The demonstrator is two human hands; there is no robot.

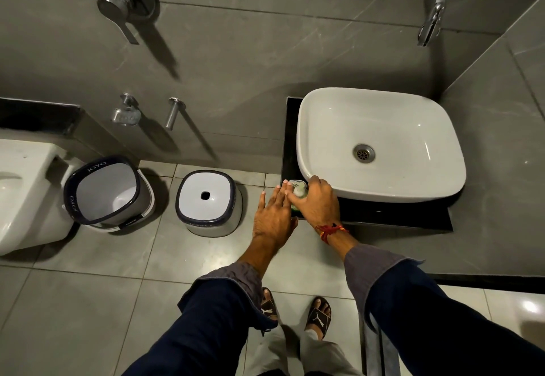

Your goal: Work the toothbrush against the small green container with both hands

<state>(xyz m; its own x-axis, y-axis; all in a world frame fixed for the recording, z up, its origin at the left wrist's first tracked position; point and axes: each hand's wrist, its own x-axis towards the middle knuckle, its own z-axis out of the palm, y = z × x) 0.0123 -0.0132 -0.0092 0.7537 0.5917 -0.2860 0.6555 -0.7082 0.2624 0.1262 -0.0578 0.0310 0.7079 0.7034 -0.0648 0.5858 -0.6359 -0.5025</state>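
Presently: right hand (317, 203) grip curled over soap dispenser (300, 191) on black worktop (383, 216); left hand (274, 213) grip spread flat just beside, near-left of basin (380, 142).

Black counter and grey tiled floor, with what stands on each.

A black counter (392, 216) juts from the grey wall and carries a white basin (380, 139) that fills most of its top, leaving a dark strip along the left and near edges. A soap dispenser (299, 191) stands on that strip at the counter's near left corner, just beside the basin's rim. Left of the counter, the tiled floor (88, 302) bears a white stool (208, 203) with a dark rim and a small hole in its seat, and further left a white bucket (107, 191) with a dark rim, near the wall.
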